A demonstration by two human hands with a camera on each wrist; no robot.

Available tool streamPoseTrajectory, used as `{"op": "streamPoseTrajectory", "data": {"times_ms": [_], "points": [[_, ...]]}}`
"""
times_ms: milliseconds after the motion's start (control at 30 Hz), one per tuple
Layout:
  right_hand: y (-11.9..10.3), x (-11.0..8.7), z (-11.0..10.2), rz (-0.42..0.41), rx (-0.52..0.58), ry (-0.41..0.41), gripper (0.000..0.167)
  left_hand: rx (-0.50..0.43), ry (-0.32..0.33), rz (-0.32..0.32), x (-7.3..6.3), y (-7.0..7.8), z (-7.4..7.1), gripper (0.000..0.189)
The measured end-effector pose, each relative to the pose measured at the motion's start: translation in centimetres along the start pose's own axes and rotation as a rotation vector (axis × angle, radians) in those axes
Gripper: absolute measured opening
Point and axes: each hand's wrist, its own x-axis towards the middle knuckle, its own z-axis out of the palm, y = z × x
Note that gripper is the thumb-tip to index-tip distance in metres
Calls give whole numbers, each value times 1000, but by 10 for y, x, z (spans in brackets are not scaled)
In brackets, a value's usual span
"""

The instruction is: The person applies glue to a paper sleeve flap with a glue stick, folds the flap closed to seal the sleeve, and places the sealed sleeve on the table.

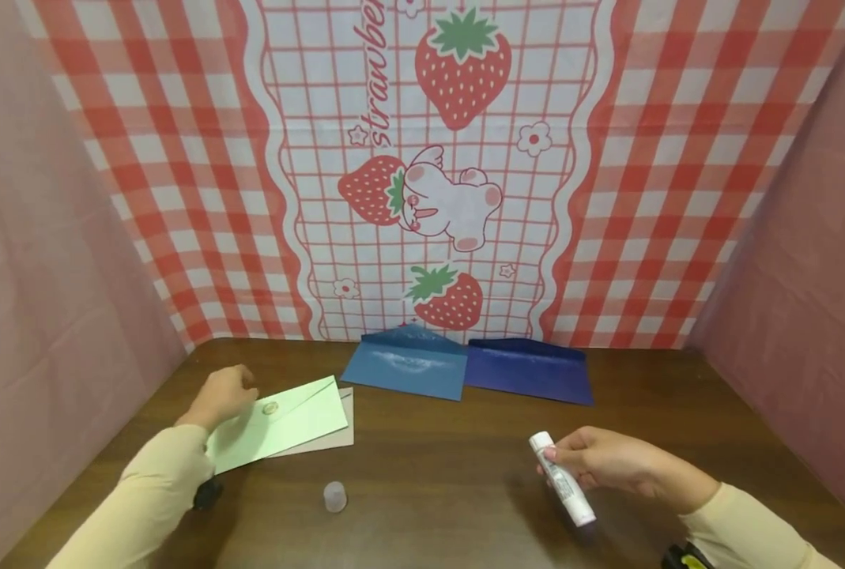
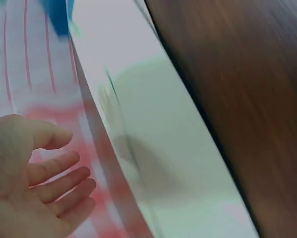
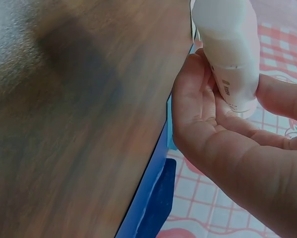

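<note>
My right hand (image 1: 603,462) pinches a white glue stick (image 1: 570,494) between thumb and fingers, holding it tilted above the table at the right. In the right wrist view the tube (image 3: 232,64) runs up out of the curled fingers. My left hand (image 1: 223,395) hovers at the upper left side of a pale green envelope (image 1: 287,423), which bears a round seal. Seen from the left wrist, its fingers (image 2: 64,183) are spread, slightly bent, and hold nothing. A beige envelope (image 1: 347,435) lies mostly hidden beneath the green one.
A small translucent cap (image 1: 334,496) stands on the brown table (image 1: 436,474) near the front. At the back, a teal envelope (image 1: 408,379) and a dark blue envelope (image 1: 529,379) lie side by side with flaps raised. A strawberry-print cloth (image 1: 429,197) hangs behind them.
</note>
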Motion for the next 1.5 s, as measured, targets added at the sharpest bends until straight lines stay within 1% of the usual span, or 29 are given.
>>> {"op": "streamPoseTrajectory", "data": {"times_ms": [67, 133, 200, 233, 333, 433, 533, 600, 800, 867, 967, 1067, 1200, 1267, 1400, 1467, 1500], "points": [[0, 0, 0, -3, 0, 7, 51, 14, -8, 68, 11, 30, 10, 32], [0, 0, 1, -12, -1, 6, 51, 36, -37, 145, 21, 59, 22, 32], [0, 1, 2, -20, 0, 3, 51, 68, -85, 209, 30, 86, 34, 35], [-1, 2, 2, -23, -1, 1, 51, 84, -116, 229, 33, 98, 41, 37], [-1, 1, 2, -23, 5, 0, 52, 124, -218, 235, 39, 127, 58, 41], [-1, 0, 1, -14, 3, 8, 52, 165, -296, 215, 42, 147, 71, 45], [0, -3, -1, -6, -5, 16, 51, 181, -334, 213, 41, 158, 79, 47], [0, -3, -1, -1, -9, 20, 51, 183, -341, 220, 39, 163, 82, 48], [2, -3, -1, -2, -3, 21, 52, 178, -316, 263, 33, 176, 87, 45], [3, -3, -1, -3, 3, 19, 52, 193, -305, 280, 29, 180, 89, 44], [4, -2, 0, -1, 9, 19, 51, 219, -307, 301, 20, 185, 93, 44], [4, -2, 1, 5, 10, 22, 51, 236, -314, 329, 10, 191, 96, 43], [3, -3, 2, 11, 16, 24, 52, 251, -319, 368, -8, 198, 95, 44], [3, -3, 3, 12, 22, 24, 53, 270, -312, 406, -18, 200, 93, 44], [1, -2, 3, 8, 19, 24, 53, 320, -288, 509, -40, 203, 93, 42], [0, -1, 3, 6, 20, 25, 53, 340, -286, 550, -52, 206, 93, 43], [0, 0, 3, 4, 21, 23, 52, 346, -295, 565, -57, 207, 92, 44]]}}
